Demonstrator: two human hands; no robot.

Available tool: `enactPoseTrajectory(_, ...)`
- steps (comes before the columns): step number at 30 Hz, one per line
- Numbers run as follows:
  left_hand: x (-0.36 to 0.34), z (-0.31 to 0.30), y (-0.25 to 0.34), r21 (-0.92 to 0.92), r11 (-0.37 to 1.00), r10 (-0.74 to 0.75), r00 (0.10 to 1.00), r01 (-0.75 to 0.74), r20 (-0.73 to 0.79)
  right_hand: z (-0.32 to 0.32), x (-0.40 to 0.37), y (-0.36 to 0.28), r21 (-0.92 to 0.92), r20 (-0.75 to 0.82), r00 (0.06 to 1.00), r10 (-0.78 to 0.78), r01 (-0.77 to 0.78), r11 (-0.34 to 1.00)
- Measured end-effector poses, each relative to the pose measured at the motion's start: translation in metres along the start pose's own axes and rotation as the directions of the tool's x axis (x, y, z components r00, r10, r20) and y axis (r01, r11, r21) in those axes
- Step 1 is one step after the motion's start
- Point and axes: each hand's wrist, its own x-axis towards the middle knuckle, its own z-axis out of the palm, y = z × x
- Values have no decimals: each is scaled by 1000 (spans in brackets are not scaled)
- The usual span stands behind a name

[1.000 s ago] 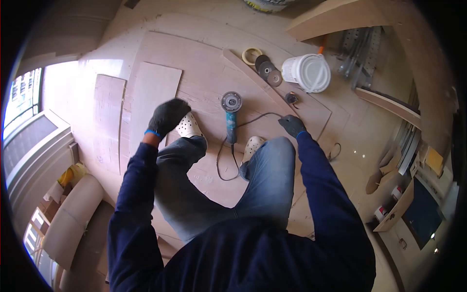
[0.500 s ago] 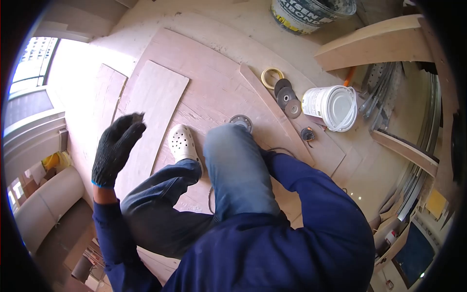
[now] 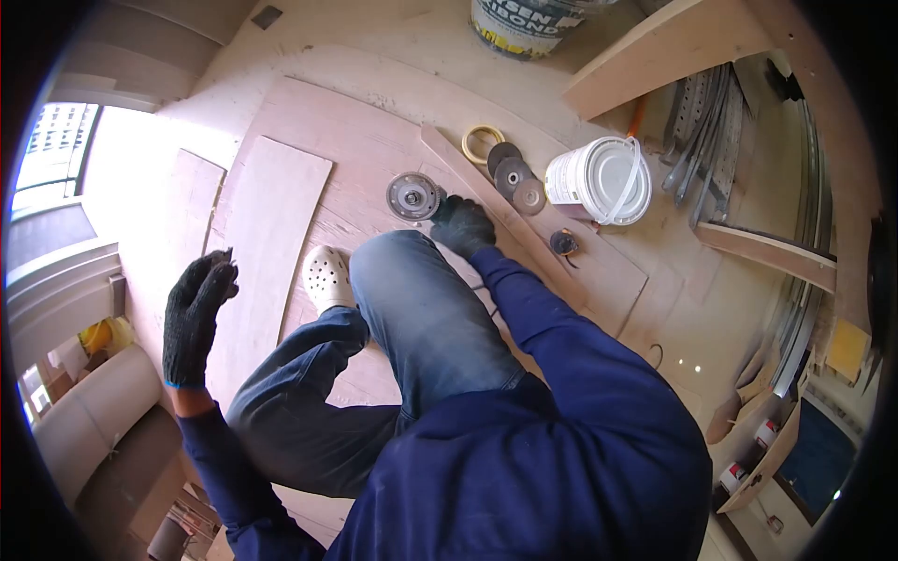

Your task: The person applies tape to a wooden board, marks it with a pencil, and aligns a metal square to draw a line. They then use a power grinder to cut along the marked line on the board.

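Observation:
My right hand (image 3: 463, 227), in a black glove, is wrapped round the body of an angle grinder (image 3: 413, 196), whose round disc faces up beyond my raised knee. Its cord runs back beside my leg. My left hand (image 3: 198, 309), also gloved in black, is raised at the left near a pale board (image 3: 271, 215). Its fingers are bent together, and the fingertips seem to pinch something small and dark that I cannot make out.
Several cutting discs (image 3: 513, 176) and a yellow ring (image 3: 483, 145) lie beside a long wooden strip (image 3: 505, 210). A white bucket (image 3: 599, 181), a larger bucket (image 3: 528, 26) and metal profiles (image 3: 716, 131) are at the right. A small round black part (image 3: 564, 243) sits below the discs.
My right hand has come out from behind my knee with the grinder, which has moved up and left. My left hand is slightly lower and further left. The view has shifted.

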Motion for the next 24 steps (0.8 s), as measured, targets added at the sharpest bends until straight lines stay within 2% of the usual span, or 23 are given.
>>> enactPoseTrajectory(1,1,3,8,0,1000,8,1000,-8,-12,-5,11,14,-74,10,993,-121,122,990)
enactPoseTrajectory(3,3,12,24,-39,997,69,997,-68,29,-30,16,38,-46,185,966,-182,194,980)
enactPoseTrajectory(4,5,14,27,-40,996,86,994,-84,65,-69,-8,34,-39,245,966,-84,97,995)
enactPoseTrajectory(6,8,16,28,-42,995,99,992,-96,80,-79,-37,60,-76,289,952,-104,131,988)
enactPoseTrajectory(7,12,19,27,-49,994,105,989,-101,100,-62,-48,90,-77,332,929,-161,197,977)
enactPoseTrajectory(8,16,19,24,-54,994,104,989,-99,105,-49,-66,116,-28,372,920,-124,145,989)
enactPoseTrajectory(11,17,18,23,-66,994,98,988,-91,117,-27,-139,168,34,372,928,-40,29,999)
enactPoseTrajectory(15,24,22,31,-71,991,117,987,-109,108,5,-194,210,27,356,933,61,-76,997)
enactPoseTrajectory(20,44,41,44,30,982,177,958,-189,226,26,-210,237,44,329,943,45,-63,997)
enactPoseTrajectory(23,57,51,51,68,976,180,948,-205,263,14,-198,252,113,389,920,53,-105,988)
enactPoseTrajectory(24,60,53,58,148,966,161,942,-212,294,9,-189,261,-15,413,910,28,-24,1000)
